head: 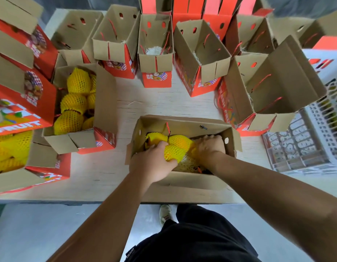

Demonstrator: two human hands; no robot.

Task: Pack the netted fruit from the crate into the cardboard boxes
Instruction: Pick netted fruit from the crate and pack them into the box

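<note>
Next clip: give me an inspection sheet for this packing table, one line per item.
Surface: pale wood-look table, bare in the middle, a few straw strands on it.
Job's things: open box at the near edge holds yellow netted fruit on straw padding; filled box to the left; white crate to the right.
Clutter: many open red-and-brown boxes crowd the back and sides.
Grips: left hand holds a netted fruit; right hand reaches into the same box, what it holds is hidden.
Cables: nothing seen; only red cord handles on boxes.
Surroundings: grey floor, the person's dark trousers and one shoe below the table edge.
</note>
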